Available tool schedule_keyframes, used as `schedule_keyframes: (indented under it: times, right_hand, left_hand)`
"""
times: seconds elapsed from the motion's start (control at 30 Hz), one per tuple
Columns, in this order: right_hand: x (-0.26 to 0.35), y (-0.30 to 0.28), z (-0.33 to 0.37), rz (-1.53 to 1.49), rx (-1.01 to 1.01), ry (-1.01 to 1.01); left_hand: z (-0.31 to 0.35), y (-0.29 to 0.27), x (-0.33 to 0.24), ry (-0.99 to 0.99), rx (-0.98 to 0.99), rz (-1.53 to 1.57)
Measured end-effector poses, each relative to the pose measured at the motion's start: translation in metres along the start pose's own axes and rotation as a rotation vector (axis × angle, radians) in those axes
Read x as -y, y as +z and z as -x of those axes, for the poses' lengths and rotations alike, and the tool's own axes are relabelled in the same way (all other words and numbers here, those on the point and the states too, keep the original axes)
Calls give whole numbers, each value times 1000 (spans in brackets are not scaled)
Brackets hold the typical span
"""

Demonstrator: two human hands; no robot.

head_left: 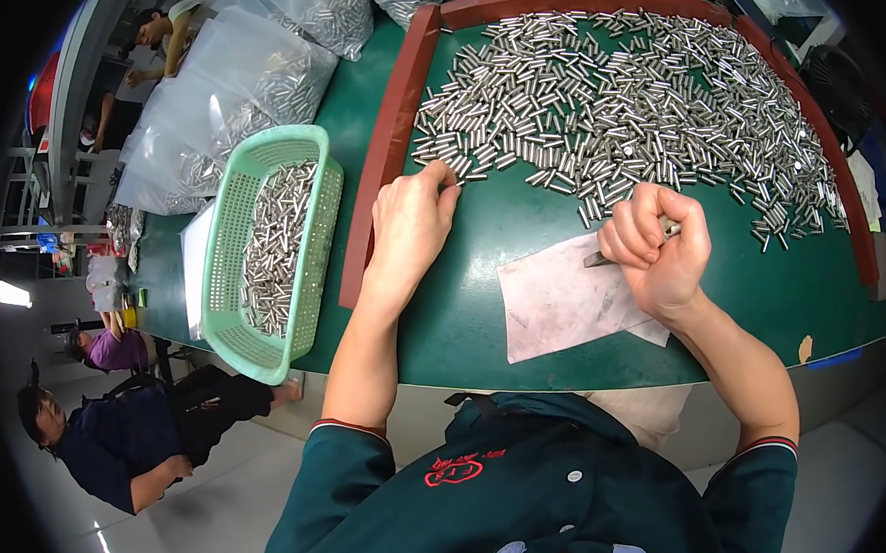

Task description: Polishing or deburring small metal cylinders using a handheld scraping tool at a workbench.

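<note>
My left hand (412,223) is at the near left edge of a wide spread of short metal pins (612,110), beside the red wooden rail. Its thumb and fingers are pinched together, and what they hold, if anything, is hidden. My right hand (658,250) is closed in a fist around a narrow tool (596,260) with a flat grey metal tip pointing left. Most of that tool is covered by the fingers, so its kind cannot be made out. Under the fist lies a stained pale sheet of paper (552,307) on the green tabletop (440,326).
A red wooden rail (383,173) frames the pins. Left of it stands a light green plastic basket (322,225) with more pins inside. Clear bags (196,113) of pins lie behind the basket. A dark fan (836,87) is at the far right. Several people are at the left.
</note>
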State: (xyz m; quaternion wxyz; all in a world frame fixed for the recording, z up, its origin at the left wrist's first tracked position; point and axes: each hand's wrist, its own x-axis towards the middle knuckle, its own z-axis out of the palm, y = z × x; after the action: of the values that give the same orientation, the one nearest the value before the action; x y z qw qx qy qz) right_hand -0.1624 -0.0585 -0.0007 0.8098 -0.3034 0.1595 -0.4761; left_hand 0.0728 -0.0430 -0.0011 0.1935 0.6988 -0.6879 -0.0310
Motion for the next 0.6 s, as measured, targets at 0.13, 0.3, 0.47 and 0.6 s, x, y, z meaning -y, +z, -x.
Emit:
schedule_keyframes:
  times: [0.13, 0.3, 0.47, 0.6]
  right_hand:
    - [3, 2, 0, 3, 24, -37]
    - [-1, 7, 4, 7, 52, -85]
    - [-9, 4, 3, 2, 53, -78]
    - [-12, 4, 2, 39, 43, -35]
  left_hand:
    - [6, -8, -28, 42, 182, 382]
    - [29, 4, -59, 161, 397, 521]
    - [30, 6, -62, 146, 405, 483]
    - [32, 8, -61, 158, 395, 487]
